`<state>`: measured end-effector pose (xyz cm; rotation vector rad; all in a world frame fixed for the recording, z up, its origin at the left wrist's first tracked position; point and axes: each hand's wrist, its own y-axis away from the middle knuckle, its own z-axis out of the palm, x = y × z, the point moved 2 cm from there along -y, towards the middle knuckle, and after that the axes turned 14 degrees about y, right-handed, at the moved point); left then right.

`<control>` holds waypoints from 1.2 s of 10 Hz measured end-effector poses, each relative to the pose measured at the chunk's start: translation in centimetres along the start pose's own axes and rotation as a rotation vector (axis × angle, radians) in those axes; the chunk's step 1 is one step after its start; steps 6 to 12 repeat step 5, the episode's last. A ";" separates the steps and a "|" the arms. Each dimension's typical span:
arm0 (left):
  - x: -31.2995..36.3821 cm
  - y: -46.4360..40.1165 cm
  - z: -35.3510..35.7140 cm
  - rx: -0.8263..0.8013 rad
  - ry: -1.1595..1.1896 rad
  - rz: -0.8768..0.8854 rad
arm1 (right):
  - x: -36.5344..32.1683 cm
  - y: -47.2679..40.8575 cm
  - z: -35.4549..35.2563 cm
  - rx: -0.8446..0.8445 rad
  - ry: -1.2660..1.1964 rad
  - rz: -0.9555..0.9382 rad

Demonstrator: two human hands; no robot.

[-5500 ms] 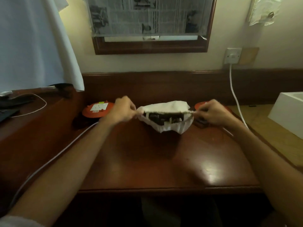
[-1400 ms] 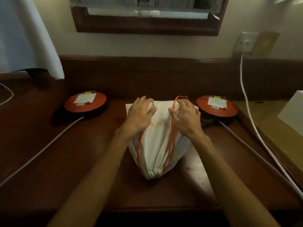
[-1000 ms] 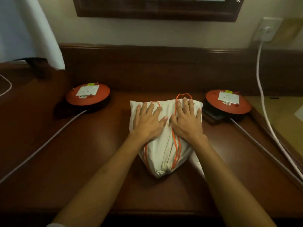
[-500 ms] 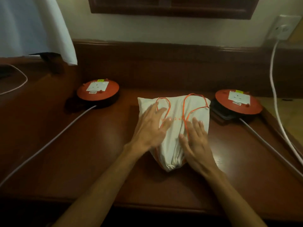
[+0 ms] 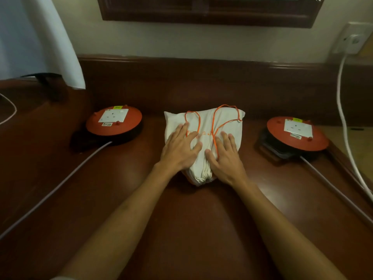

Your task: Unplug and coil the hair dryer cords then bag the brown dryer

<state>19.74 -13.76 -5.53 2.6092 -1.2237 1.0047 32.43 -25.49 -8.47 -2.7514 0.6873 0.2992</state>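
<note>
A cream cloth drawstring bag (image 5: 205,126) lies in the middle of the dark wooden desk (image 5: 181,219), its gathered mouth pointing toward me. Its orange drawstring (image 5: 217,126) loops over the top of the cloth. The bag bulges; whatever is inside is hidden, and no hair dryer shows. My left hand (image 5: 180,148) lies flat on the bag's left side with fingers spread. On the bag's right side rests my right hand (image 5: 226,156), palm down, fingers apart, over part of the drawstring.
Two round orange extension reels flank the bag, the left reel (image 5: 114,121) and the right reel (image 5: 296,133), each with a grey cable trailing toward the desk's front. A white cable (image 5: 343,110) hangs from the wall socket (image 5: 352,38). White cloth (image 5: 38,39) hangs at upper left.
Earlier both hands pulled the bag's mouth by its strings, then laid it flat. In the last second the hands slid back toward me along the bag; now both rest flat near its gathered end.
</note>
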 end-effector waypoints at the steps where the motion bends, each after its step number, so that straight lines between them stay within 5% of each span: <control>1: -0.7 -2.0 -0.1 0.001 -0.028 0.005 | -0.1 -2.0 0.3 0.003 0.031 0.004; 4: -1.3 -3.4 -1.0 -0.018 -0.010 0.034 | 0.1 -3.7 0.1 -0.055 -0.041 -0.017; 5: -1.6 -1.3 -2.3 0.206 0.155 0.078 | 1.0 -2.5 -2.0 -0.030 -0.351 -0.044; 12: -1.6 -1.3 -2.3 0.206 0.155 0.078 | 1.0 -2.5 -2.0 -0.030 -0.351 -0.044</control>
